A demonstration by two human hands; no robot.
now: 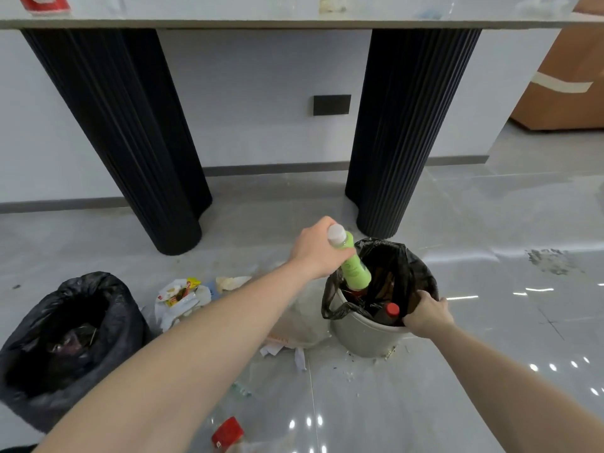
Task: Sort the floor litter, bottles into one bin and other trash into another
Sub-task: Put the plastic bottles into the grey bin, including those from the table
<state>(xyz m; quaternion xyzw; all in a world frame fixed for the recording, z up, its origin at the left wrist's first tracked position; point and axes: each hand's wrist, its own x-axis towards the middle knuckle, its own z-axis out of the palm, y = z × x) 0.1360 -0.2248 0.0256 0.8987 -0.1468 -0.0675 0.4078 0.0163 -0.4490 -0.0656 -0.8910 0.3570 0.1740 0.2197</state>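
Gripping a green bottle (354,268) near its white cap, the left hand (318,248) holds it tilted over the grey bin (366,338), base inside the black liner (397,259). The right hand (428,317) grasps the liner's rim beside a red-capped bottle (390,312) inside. A black bag (70,338) of trash stands well apart.

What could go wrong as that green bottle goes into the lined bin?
The green bottle is tilted, its base near the bin's far rim; it could catch the loose black liner. The bin already holds a red-capped bottle, so it may jam. The right hand grips the rim, close to the drop.
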